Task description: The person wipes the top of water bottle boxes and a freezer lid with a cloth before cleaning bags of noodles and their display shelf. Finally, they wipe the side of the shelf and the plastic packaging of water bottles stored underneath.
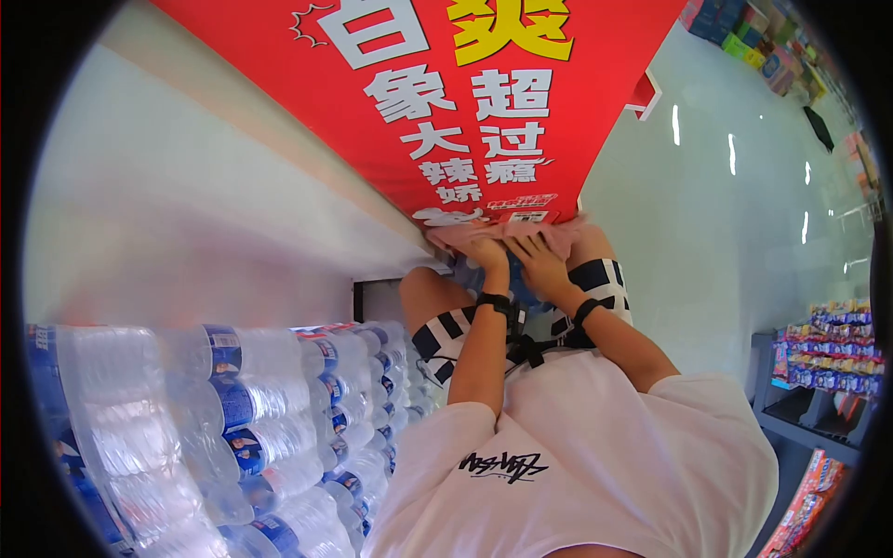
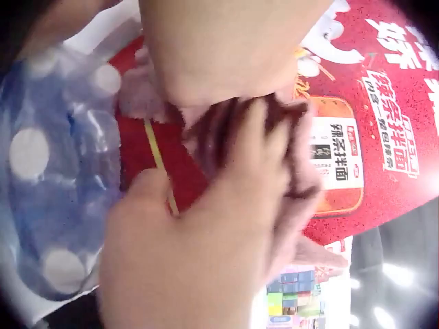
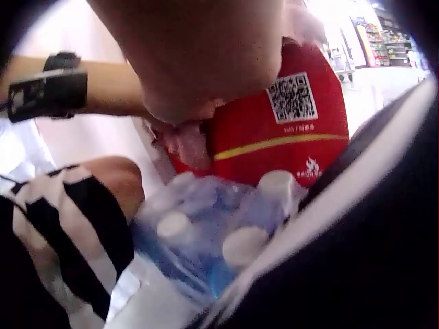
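Observation:
A pink cloth (image 1: 558, 234) (image 2: 298, 205) lies bunched along the lower edge of a red sign (image 1: 521, 102) (image 2: 384, 171) (image 3: 240, 123). At its left part, my left hand (image 1: 486, 253) (image 2: 226, 55) holds the cloth, its fingertips mostly hidden. My right hand (image 1: 541, 268) (image 2: 192, 233) (image 3: 199, 55), close beside it, has its fingers bent into the cloth's folds, with the thumb apart from them in the left wrist view. Below the hands, between the legs, are wrapped bottles with white caps (image 2: 62, 178) (image 3: 206, 212).
Packs of water bottles (image 1: 270, 409) stand at the left, beside a white surface (image 1: 233, 167). A shelf of small packets (image 1: 823, 349) is on the right, with goods farther off at the upper right. Shiny floor (image 1: 693, 214) stretches between them.

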### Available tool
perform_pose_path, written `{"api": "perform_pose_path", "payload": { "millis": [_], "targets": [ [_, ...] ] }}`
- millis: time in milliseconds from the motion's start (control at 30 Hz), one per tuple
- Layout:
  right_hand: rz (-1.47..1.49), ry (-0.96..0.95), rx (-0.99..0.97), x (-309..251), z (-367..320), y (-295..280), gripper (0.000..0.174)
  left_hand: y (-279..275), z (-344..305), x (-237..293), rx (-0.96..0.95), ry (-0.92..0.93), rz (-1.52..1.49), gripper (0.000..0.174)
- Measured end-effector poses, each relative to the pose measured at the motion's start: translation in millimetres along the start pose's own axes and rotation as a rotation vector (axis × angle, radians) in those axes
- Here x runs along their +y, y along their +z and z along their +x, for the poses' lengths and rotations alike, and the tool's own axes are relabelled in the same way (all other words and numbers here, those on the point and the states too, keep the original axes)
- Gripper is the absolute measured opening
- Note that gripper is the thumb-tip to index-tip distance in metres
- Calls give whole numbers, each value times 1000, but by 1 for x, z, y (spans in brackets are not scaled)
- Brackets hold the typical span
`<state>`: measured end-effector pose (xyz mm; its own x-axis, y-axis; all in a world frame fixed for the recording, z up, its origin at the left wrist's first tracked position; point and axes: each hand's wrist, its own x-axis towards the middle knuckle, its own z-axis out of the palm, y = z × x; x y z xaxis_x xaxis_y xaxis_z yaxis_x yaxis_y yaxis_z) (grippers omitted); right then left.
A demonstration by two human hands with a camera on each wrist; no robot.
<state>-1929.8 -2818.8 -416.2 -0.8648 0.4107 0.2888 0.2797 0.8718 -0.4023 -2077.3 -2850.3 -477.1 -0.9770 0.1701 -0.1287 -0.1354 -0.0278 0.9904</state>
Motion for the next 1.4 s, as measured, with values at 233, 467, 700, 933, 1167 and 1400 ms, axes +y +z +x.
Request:
{"api": "perform_pose_path", "payload": {
  "millis": [233, 467, 700, 933, 1167, 1400],
  "targets": [
    [90, 235, -394, 31, -28, 46, 87, -35, -9, -36, -160, -661, -529, 40],
    [258, 284, -183, 30, -30, 46, 88, -36, 6, -35, -160, -694, -543, 36],
    [287, 378, 50, 31, -35, 55, 81, -27, -28, -46, -366, -747, -633, 23],
    [340, 466, 374, 9, -37, 24, 76, -9, -40, 26, -266, -656, -432, 26],
    [492, 480, 476, -7, -24, -3, 73, -12, -30, 76, -28, -218, -241, 20],
    [475, 234, 436, -52, 10, -51, 79, -24, -31, 134, -80, 56, -115, 15]
  ]
}}
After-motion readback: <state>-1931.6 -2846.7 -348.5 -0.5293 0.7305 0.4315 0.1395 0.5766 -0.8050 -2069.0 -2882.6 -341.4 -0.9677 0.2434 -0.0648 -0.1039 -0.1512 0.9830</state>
